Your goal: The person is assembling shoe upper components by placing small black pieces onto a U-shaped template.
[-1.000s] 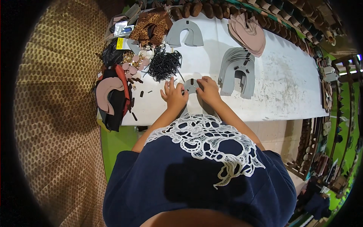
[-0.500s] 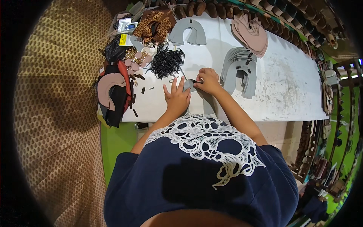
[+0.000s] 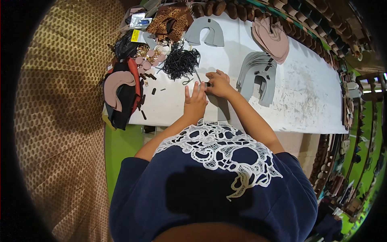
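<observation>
Both hands meet on the white worktop, straight ahead of the person. The right hand is curled, its fingertips pinched on a small dark piece, too small to tell apart further. The left hand lies flat just beside it, fingers stretched forward, pressing what looks like a grey cutout that shows below and between the two wrists; whether it grips anything I cannot tell.

The dark piece looks tiny, light and hard, the sort of thing that slips away easily, so a fingertip pinch suits it. Its long axis cannot be made out. The grey cutout looks thin, flat and bendable, best held down by a flat palm or lifted by an edge; its visible part runs toward the person.

Just beyond the left hand lies a heap of black beads, with a strand trailing toward the fingers. Right of the right hand sits a stack of grey horseshoe shapes, legs pointing toward the person. Farther off lies a pink stack.
</observation>
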A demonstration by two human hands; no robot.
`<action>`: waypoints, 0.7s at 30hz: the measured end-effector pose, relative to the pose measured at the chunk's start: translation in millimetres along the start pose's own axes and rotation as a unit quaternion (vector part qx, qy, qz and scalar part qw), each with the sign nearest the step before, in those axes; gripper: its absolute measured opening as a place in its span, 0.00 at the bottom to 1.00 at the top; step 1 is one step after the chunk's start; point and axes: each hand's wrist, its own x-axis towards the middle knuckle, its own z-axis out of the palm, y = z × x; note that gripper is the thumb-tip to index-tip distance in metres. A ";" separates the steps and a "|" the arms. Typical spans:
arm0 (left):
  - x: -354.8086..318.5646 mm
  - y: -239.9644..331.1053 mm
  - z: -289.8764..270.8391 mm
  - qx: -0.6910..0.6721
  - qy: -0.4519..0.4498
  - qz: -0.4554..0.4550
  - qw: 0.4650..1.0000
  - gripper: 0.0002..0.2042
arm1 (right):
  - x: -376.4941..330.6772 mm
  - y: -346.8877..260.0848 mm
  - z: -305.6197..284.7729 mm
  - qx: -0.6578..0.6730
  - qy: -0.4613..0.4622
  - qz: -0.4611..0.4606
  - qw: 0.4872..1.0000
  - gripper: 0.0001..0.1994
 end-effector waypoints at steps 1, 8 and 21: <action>0.6 0.7 0.1 0.015 0.005 0.004 1.000 0.21 | 1.0 2.8 2.6 0.000 0.000 0.000 1.000 0.17; -7.2 -2.1 1.4 -0.076 -0.016 -0.039 0.996 0.23 | 0.3 -3.2 -3.3 0.071 -0.029 0.034 0.996 0.21; -22.6 -13.3 4.9 -0.228 -0.151 -0.099 0.957 0.24 | 15.6 -9.5 -18.8 -0.023 -0.110 0.001 0.994 0.08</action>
